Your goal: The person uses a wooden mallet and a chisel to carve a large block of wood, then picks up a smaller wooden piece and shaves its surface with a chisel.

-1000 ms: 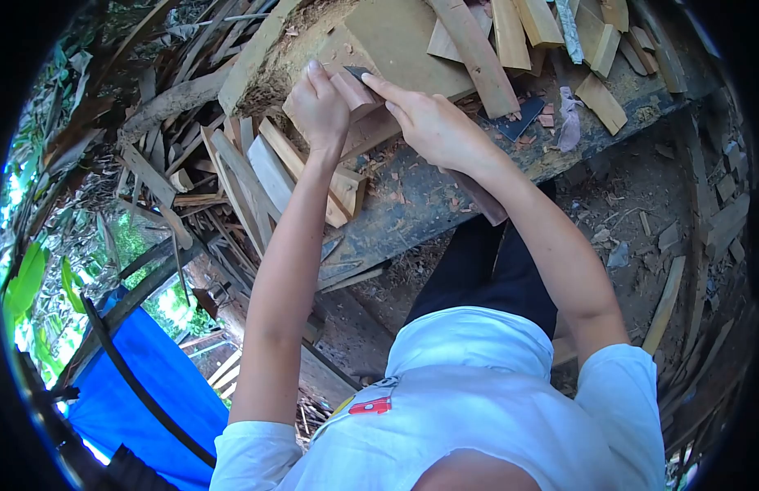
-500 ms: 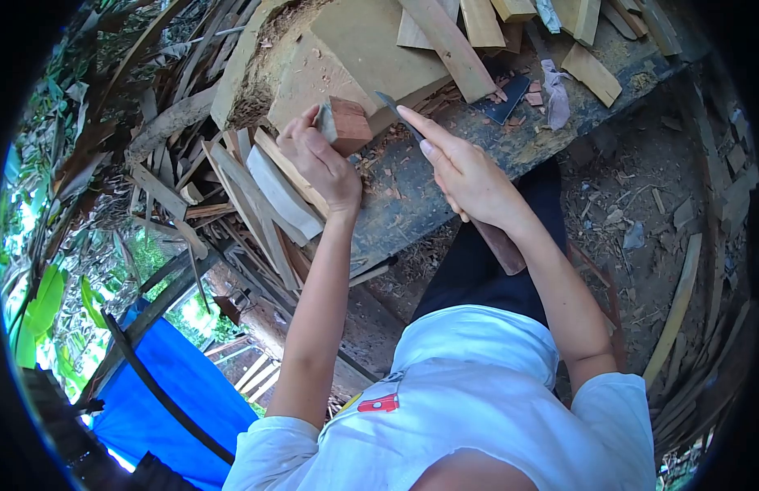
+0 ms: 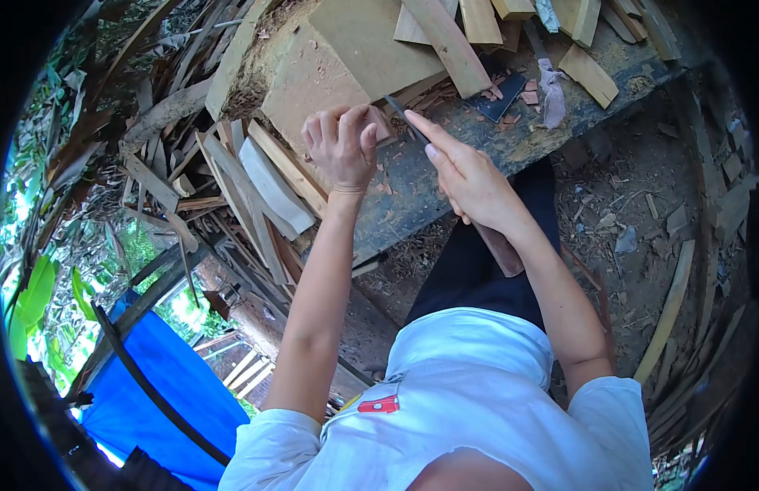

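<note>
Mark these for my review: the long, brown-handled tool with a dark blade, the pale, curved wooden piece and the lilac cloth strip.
Long brown-handled tool (image 3: 500,250): head view, on the handle.
Pale, curved wooden piece (image 3: 271,186): head view, middle of its face.
Lilac cloth strip (image 3: 551,88): head view, midway along.

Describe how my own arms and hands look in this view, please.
Your arms come out of short, loose white sleeves and are bare from there down. The left hand and right hand are bare too: I see no gloves, rings, watch or bracelets, and no markings stand out on either arm.
</note>
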The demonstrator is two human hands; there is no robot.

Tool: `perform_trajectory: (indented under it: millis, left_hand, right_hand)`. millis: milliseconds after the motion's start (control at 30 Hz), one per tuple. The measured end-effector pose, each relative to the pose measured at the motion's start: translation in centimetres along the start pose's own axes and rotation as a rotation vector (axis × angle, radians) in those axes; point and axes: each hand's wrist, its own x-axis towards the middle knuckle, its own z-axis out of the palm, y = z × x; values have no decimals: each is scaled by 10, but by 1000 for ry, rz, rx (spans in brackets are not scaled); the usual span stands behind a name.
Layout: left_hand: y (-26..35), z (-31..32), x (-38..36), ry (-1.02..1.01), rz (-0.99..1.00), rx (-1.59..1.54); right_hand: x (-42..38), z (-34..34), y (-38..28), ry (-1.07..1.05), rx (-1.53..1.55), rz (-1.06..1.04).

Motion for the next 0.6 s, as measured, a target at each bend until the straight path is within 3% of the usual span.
perform_trajectory:
  millis: [100,167,200,233,300,367,433,500,567,600]
  left_hand:
    - [-1,-1,6,16,19,-63]
    - [-2,-1,9,35,-96,-236]
    - [-3,-1,10,34,-240,-314]
    - [-6,-2,13,40,-234,-315]
    - [-9,-14,28,61,-574,-574]
    - [-17,-17,49,47,-581,-569]
    - [-27,-13,66,-97,-559,-480]
    - [-38,3,76,-84,-555,-544]
    - [-38,10,85,-80,-503,-432]
    - [-38,9,85,-82,-505,-448]
  right_hand:
    - [-4,-3,5,29,-18,5]
    - [-6,-3,5,32,12,55]
    - [-7,-2,5,31,11,49]
    - [-8,-2,6,23,-7,55]
    - [-10,-4,5,20,-22,66]
    - [-12,-8,-4,-63,32,190]
    - [-11,-9,-10,-90,41,215]
    - [-10,-7,-7,-104,52,248]
    - [-8,1,5,33,-10,-5]
    - [-7,3,7,33,-9,-4]
